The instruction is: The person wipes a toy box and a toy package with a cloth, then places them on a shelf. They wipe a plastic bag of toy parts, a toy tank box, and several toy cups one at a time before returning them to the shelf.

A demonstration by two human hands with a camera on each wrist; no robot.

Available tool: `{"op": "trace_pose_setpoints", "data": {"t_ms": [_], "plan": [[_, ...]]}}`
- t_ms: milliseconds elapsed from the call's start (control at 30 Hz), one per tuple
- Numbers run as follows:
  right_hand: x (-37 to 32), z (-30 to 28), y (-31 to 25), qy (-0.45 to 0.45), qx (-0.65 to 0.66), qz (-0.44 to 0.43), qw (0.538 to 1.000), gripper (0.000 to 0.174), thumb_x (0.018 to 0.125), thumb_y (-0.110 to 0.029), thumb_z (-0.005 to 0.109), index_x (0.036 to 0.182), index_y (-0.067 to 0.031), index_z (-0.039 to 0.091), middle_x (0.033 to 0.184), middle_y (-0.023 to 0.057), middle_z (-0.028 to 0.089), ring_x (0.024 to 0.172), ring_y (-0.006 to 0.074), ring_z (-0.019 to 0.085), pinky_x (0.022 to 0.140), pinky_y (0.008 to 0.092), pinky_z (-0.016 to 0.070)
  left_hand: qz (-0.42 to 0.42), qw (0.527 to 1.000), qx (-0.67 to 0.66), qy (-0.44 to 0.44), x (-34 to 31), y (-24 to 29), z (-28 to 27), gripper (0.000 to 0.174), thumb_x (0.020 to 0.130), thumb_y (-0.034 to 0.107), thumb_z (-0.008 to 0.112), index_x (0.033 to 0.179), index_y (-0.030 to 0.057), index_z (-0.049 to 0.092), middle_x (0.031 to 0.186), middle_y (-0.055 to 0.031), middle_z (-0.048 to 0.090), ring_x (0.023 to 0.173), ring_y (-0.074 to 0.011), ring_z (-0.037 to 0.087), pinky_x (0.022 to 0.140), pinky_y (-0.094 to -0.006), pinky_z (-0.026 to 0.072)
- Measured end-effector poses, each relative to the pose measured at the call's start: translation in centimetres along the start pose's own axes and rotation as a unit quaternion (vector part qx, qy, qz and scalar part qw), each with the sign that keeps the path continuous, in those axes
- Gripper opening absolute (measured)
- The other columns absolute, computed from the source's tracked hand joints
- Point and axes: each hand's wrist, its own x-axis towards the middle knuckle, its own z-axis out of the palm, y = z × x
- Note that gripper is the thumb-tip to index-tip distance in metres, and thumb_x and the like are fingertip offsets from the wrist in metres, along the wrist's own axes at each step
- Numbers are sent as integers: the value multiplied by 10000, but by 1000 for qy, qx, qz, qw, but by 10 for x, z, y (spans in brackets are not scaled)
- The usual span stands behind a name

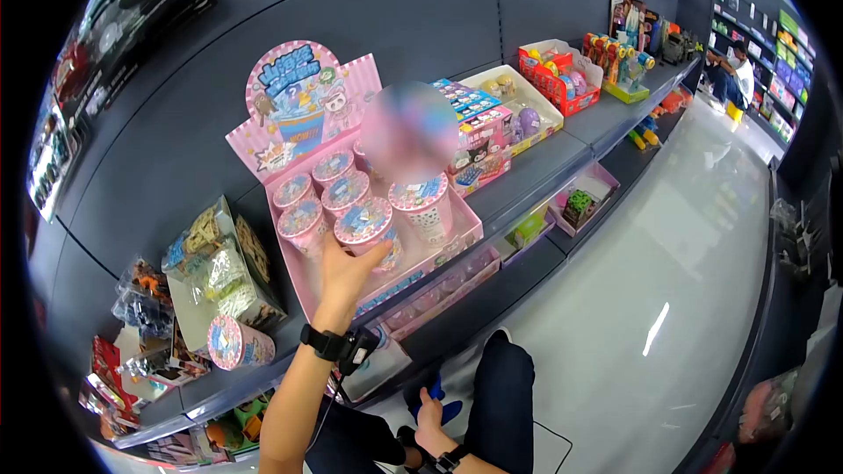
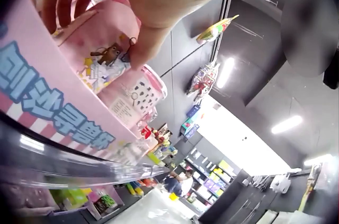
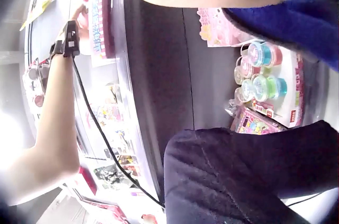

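In the head view my left hand (image 1: 347,268) grips a pink paper cup (image 1: 363,221) with a patterned round lid, near the front of a pink display box (image 1: 461,233). The left wrist view shows the thumb (image 2: 145,49) against the side of this cup (image 2: 106,38), with the other fingers behind it. Similar lidded cups (image 1: 299,219) stand to its left and behind, and another cup (image 1: 430,211) to its right. My right hand (image 1: 430,426) hangs low between the knees, thumb extended, close to a blue item (image 1: 450,411); its other fingers are mostly hidden.
One more pink cup (image 1: 235,342) lies tilted at the shelf's left, by a box of bagged toys (image 1: 224,276). Farther right are toy boxes (image 1: 481,145) and a red tray (image 1: 580,96). A lower shelf holds tubs of coloured slime (image 3: 265,86). A person (image 1: 733,70) sits far down the aisle.
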Motion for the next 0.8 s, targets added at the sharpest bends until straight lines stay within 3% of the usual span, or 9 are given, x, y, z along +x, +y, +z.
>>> {"op": "trace_pose_setpoints", "data": {"t_ms": [100,200,267,400,500,567,633,700,800], "plan": [[-26,8,-28,58,-19,15,998,399,957,-297,540,1225,-1,545,1150,46,589,1038,174,508,931,303,357,9,999,28,33,-12,11,7,614,671,159,833,1164,-35,523,1127,-126,624,1021,-188,595,893,-311,461],[-11,-2,-11,2,-130,-126,983,327,950,-263,549,1080,35,585,1003,117,640,945,256,578,839,337,415,79,989,97,77,-20,12,7,591,654,173,842,1128,-42,561,1100,-145,644,987,-208,613,885,-325,464],[-7,-3,-6,-34,-232,-272,933,315,949,-280,546,1003,29,576,896,186,629,854,346,592,764,380,438,79,989,93,78,-23,7,6,621,664,134,831,1181,-30,526,1141,-124,615,1041,-191,580,931,-316,430],[4,-9,3,-69,-328,-291,896,314,948,-296,544,976,15,576,880,237,626,836,405,590,718,422,445,116,984,54,127,-23,-3,10,677,661,110,829,1216,-1,457,1176,-99,564,1075,-184,554,952,-310,414],[-1,-7,5,-36,-331,-325,885,309,945,-287,550,969,20,577,882,238,629,841,406,591,721,425,444,216,964,-38,152,-26,10,11,763,608,132,871,1193,16,395,1155,-107,550,1060,-189,557,925,-324,439],[-15,-1,-4,-28,-294,-323,899,310,948,-278,553,959,30,584,872,238,631,820,390,596,724,412,448,258,953,-20,159,-40,10,2,855,597,89,869,1244,37,314,1182,-99,473,1108,-187,509,956,-318,415],[-6,-2,-1,-21,-246,-382,891,318,953,-279,549,942,36,591,744,128,610,705,236,571,670,377,438,289,942,-44,166,-70,12,-5,1005,559,142,897,1297,47,221,1214,-98,416,1100,-193,495,963,-341,412],[-25,-7,-21,-52,-225,-319,919,312,954,-235,559,1001,71,594,869,107,667,813,168,593,730,345,454,345,916,-75,191,-116,-13,-14,963,523,169,916,1268,38,321,1191,-112,461,1075,-217,514,931,-353,434],[-67,-19,-53,-143,-194,-392,888,284,943,-178,571,1079,69,595,955,39,656,868,106,565,775,293,451,311,946,-33,82,-178,-44,-44,796,488,164,927,1120,37,460,1121,-139,519,1031,-249,531,886,-367,441]]}}
